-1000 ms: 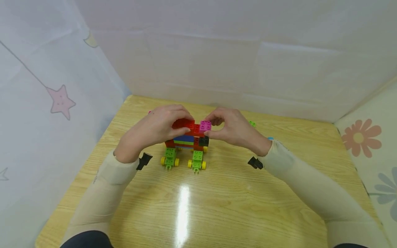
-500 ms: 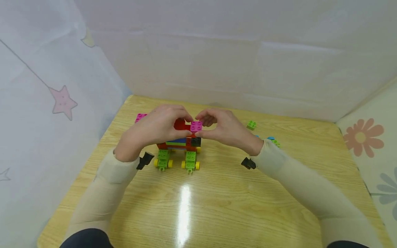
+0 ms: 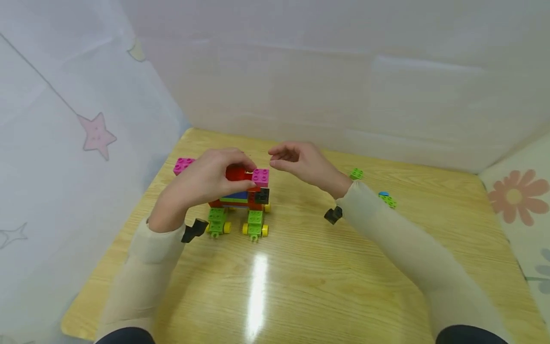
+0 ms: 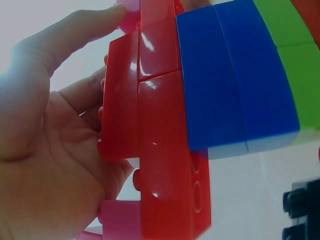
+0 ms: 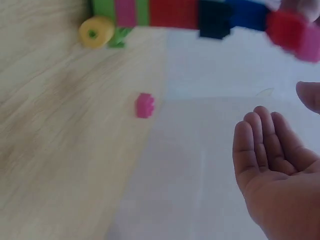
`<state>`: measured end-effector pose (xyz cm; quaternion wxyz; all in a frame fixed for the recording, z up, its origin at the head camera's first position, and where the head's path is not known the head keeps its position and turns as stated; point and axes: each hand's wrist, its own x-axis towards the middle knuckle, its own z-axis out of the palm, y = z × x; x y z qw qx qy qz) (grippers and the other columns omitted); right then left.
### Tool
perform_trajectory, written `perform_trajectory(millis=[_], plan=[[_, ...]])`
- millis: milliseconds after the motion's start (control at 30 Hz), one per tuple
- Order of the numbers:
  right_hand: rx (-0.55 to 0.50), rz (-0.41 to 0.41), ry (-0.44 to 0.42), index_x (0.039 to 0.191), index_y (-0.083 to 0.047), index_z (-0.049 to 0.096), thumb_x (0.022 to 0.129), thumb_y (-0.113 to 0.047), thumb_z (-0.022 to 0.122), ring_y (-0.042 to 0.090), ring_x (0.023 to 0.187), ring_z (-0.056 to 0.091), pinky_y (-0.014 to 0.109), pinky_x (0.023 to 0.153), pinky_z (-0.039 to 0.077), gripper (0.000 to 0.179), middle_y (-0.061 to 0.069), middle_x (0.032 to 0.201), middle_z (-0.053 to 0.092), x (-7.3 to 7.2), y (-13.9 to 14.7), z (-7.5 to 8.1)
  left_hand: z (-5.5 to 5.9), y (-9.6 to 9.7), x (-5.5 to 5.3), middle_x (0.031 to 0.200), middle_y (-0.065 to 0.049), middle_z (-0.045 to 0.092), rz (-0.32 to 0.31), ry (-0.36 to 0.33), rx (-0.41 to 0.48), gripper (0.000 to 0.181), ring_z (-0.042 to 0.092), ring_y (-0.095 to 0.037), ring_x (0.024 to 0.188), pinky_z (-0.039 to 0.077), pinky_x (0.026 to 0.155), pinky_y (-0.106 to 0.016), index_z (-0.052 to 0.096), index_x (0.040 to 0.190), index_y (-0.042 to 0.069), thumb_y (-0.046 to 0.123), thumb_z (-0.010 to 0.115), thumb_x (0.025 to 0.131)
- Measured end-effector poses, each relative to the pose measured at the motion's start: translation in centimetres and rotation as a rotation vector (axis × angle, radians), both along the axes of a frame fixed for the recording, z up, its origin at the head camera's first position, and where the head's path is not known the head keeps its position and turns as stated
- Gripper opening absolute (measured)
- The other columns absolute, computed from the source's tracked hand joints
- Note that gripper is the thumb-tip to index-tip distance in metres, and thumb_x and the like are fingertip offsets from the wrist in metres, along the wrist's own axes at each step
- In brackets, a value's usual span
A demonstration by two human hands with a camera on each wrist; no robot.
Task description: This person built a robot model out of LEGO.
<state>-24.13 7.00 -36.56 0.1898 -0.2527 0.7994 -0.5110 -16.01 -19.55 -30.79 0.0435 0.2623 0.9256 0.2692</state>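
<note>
A toy-brick vehicle [image 3: 235, 197] of red, blue and green bricks stands on yellow wheels left of the table's middle. Thumb and fingers of my left hand [image 3: 199, 179] grip its top around the red bricks, the thumb tip at a pink brick [image 3: 260, 177] on the right end. Another pink brick [image 3: 184, 165] shows at the left end, partly behind the hand. In the left wrist view, red bricks [image 4: 160, 115] lie close to the palm. My right hand [image 3: 306, 162] is apart from the vehicle on the right, holding nothing, fingers loosely bent.
On the right of the wooden table [image 3: 309, 277] lie a green brick [image 3: 356, 173] and a green piece [image 3: 388, 201] beside a blue one [image 3: 384, 194]. A loose pink brick [image 5: 145, 105] lies near the table's edge in the right wrist view. White cloth [image 3: 301, 95] hangs behind.
The vehicle has shifted left with my left hand on it. My right hand has let go of the pink brick and drawn away to the right and up.
</note>
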Motion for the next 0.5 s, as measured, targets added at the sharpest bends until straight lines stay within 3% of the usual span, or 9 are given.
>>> perform_trajectory(millis=[233,500], plan=[[0.143,-0.004,0.013,0.148,-0.011,0.069,0.108,-0.034,0.077,0.023,0.128,0.07,0.046,0.114,0.059,0.046,0.006,0.139,0.075,-4.1,-4.6,-4.7,-0.1,-0.6,0.7,0.119,-0.004,0.083,0.026,0.008,0.043,0.029,0.078,-0.025,0.106,0.063,0.105,-0.05,0.081,0.123,0.01,0.021,0.089,0.098],[0.232,-0.021,0.051,0.153,-0.003,0.064,0.107,-0.027,0.075,0.03,0.138,0.064,0.047,0.123,0.053,0.052,0.015,0.15,0.069,-7.2,-9.5,-8.8,-0.2,0.0,1.2,0.12,-0.001,0.082,0.037,-0.019,0.047,0.027,0.072,-0.02,0.097,0.061,0.091,-0.042,0.082,0.123,0.013,0.019,0.089,0.098]])
